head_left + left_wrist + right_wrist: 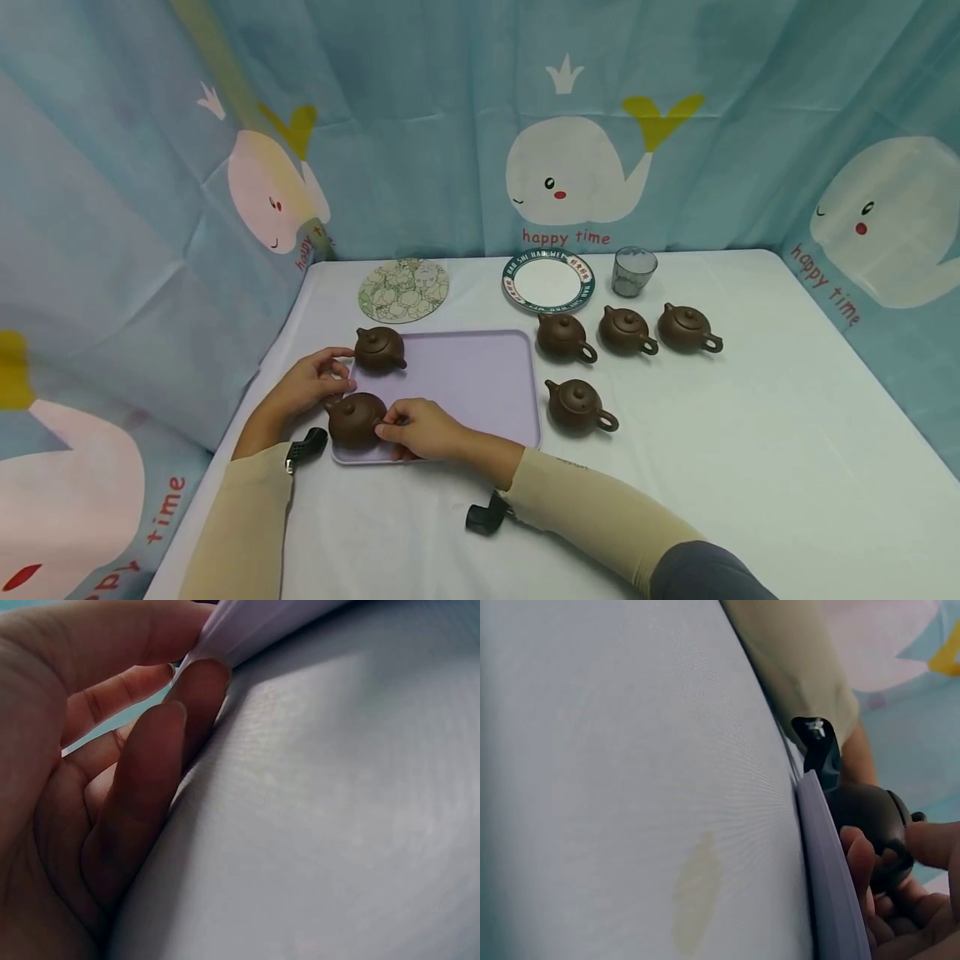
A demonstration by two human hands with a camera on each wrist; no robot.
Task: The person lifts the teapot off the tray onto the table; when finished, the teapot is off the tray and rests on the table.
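My right hand (423,427) pinches the handle side of a brown teapot (354,421) at the near left corner of the lilac tray (472,375). In the right wrist view, the thumb and fingers close about that teapot's (870,817) handle, low over the tray edge (829,877). My left hand (309,383) rests by the tray's left side, its fingers loosely bent. In the left wrist view, its fingertips touch the tray rim (240,634). A second teapot (378,350) sits at the tray's far left corner, with the left index fingertip close to it.
Right of the tray stand several more teapots: a nearer one (577,407) and a back row (626,331). Behind are a green patterned round mat (403,291), a plate with a dark rim (548,281) and a grey glass (633,272). Curtains (420,125) surround the white table (750,433).
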